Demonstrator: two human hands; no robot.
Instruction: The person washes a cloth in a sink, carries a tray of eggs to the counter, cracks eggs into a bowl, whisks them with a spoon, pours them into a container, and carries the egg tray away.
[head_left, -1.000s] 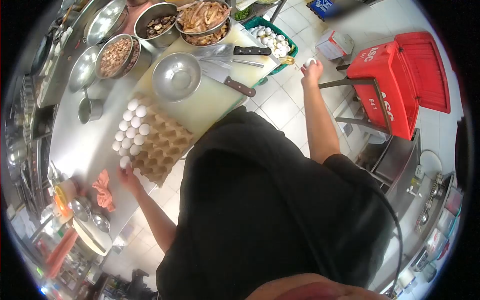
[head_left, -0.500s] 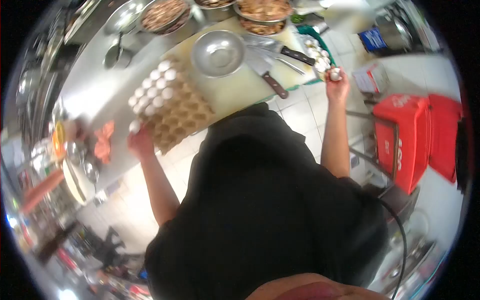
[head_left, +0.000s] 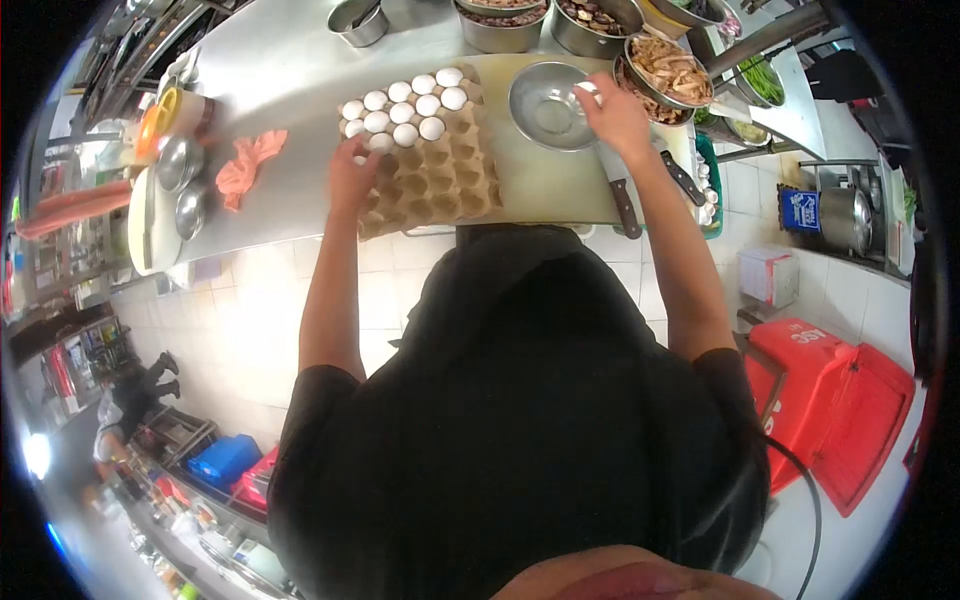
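Note:
A brown egg tray (head_left: 430, 185) lies on the counter with several white eggs (head_left: 400, 112) in its far rows. The nearer cups hold none. My left hand (head_left: 353, 180) is at the tray's left side, its fingers curled round a white egg, partly hidden. My right hand (head_left: 618, 118) is over the right rim of a steel mixing bowl (head_left: 530, 105), pinching a white egg (head_left: 587, 89); whether its shell is whole, I cannot tell. Something pale and shiny shows in the bowl's bottom. Beside my right forearm lie a cleaver (head_left: 625, 205) and a second dark-handled knife (head_left: 684, 178).
Under the bowl is a pale cutting board (head_left: 545, 195). A green basket (head_left: 712, 165) with white shells stands at right. Steel pots of food (head_left: 670, 75) line the back. An orange cloth (head_left: 245, 168) lies left. A red bin (head_left: 800, 365) stands lower right.
My right hand has moved left from the green basket to the bowl's rim. My left hand stays at the tray's left side. The camera view has turned and shifted.

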